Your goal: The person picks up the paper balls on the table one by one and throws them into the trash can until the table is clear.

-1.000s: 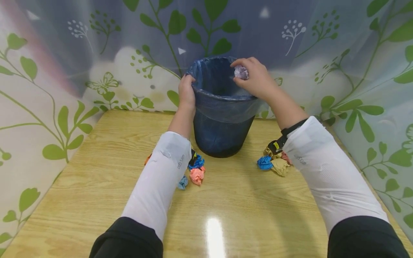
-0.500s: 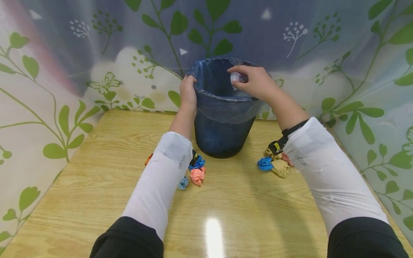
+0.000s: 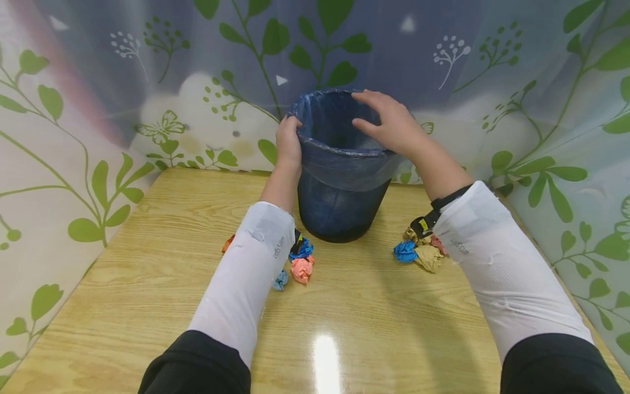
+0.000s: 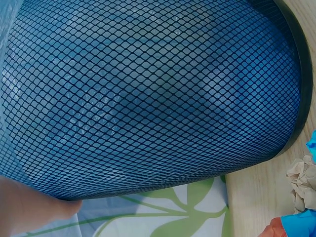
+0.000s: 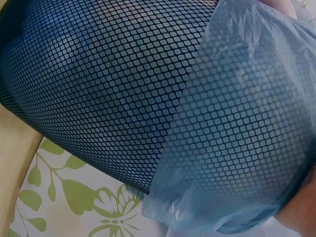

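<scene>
A dark mesh wastebasket [image 3: 339, 213] stands upright on the table, its blue plastic liner [image 3: 349, 169] folded down over the rim. With the fingers curled over the rim, my left hand [image 3: 288, 141] grips the basket's left side. Over the right part of the mouth is my right hand [image 3: 392, 125], thumb and fingers spread apart and holding nothing. Both wrist views are filled by the mesh wall [image 4: 148, 98] and liner [image 5: 237, 123]; part of the left hand shows at lower left of its wrist view. The bottom of the basket's inside is hidden from the head view.
Crumpled paper balls lie left of the basket: blue [image 3: 304, 249], pink [image 3: 302, 270], light blue [image 3: 280, 280], orange [image 3: 227, 244], partly behind my sleeve. At right are blue [image 3: 405, 251], tan [image 3: 430, 258] and reddish [image 3: 439, 244] ones. A leaf-patterned curtain [image 3: 231, 82] hangs close behind.
My right hand held a pale purple crumpled ball over the basket, then loosened and let it go; the ball is out of sight now. My left hand has stayed on the rim.
</scene>
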The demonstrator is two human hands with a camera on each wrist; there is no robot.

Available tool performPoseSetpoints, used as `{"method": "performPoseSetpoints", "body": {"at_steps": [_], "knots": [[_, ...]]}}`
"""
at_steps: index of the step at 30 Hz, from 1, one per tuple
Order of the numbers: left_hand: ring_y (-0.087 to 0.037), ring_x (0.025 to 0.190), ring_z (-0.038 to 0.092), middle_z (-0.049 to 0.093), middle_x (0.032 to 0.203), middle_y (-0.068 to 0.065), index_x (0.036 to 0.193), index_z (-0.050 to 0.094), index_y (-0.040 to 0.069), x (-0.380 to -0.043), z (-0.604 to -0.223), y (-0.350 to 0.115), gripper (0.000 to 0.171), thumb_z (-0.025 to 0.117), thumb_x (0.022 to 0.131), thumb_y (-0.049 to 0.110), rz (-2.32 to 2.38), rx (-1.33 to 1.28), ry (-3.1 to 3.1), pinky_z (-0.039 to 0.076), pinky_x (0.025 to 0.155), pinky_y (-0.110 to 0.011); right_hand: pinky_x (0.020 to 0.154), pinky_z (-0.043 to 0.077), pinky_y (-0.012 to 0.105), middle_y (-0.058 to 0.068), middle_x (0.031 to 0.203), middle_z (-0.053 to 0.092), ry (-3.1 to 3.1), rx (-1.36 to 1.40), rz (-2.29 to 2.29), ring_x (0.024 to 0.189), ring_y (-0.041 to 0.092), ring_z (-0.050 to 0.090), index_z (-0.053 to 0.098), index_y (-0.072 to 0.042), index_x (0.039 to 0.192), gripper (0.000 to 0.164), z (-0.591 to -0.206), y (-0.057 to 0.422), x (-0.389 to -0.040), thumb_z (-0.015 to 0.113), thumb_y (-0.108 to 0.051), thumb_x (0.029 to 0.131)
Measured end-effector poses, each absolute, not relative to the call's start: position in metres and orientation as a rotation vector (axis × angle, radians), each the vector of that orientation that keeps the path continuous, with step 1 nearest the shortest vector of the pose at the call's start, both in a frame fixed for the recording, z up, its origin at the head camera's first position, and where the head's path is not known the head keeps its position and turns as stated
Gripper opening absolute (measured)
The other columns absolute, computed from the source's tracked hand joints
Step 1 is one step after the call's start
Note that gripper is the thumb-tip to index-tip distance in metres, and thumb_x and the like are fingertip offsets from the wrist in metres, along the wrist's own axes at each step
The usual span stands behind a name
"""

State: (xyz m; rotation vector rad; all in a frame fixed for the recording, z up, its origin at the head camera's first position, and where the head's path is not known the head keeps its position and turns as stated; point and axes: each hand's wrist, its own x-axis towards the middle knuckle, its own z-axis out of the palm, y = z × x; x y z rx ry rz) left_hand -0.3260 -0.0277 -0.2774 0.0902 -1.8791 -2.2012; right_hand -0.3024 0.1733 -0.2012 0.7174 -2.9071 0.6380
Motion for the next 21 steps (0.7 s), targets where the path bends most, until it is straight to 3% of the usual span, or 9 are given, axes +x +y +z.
{"method": "performPoseSetpoints", "body": {"at_steps": [7,12,21], "knots": [[-0.017,0.146,0.025,0.030,0.158,-0.004,0.149,0.034,0.005,-0.326,-0.277,-0.029,0.064,0.039,0.087,0.021,-2.202,0.092,-1.875,0.031,0.108,-0.026,0.120,0.003,0.051,0.011,0.163,0.007,-2.897,0.659,0.614,0.150,0.032,-0.001,0.015,-0.017,0.157,0.069,-0.197,0.178,-0.301,0.047,-0.039,0.100],[-0.017,0.145,0.027,0.031,0.158,-0.004,0.150,0.034,0.005,-0.326,-0.277,-0.029,0.065,0.039,0.087,0.021,-2.193,0.093,-1.881,0.030,0.109,-0.026,0.116,-0.004,0.059,0.011,0.163,-0.008,-2.954,0.602,0.620,0.148,0.037,-0.014,-0.001,-0.020,0.157,0.076,-0.194,0.185,-0.299,0.043,-0.044,0.100],[-0.015,0.144,0.028,0.032,0.157,-0.003,0.150,0.034,0.006,-0.329,-0.278,-0.030,0.065,0.040,0.087,0.022,-2.206,0.099,-1.891,0.030,0.108,-0.023,0.113,-0.009,0.064,0.011,0.162,-0.016,-2.968,0.544,0.545,0.146,0.036,-0.021,-0.007,-0.023,0.156,0.076,-0.193,0.205,-0.292,0.038,-0.049,0.100]]}}
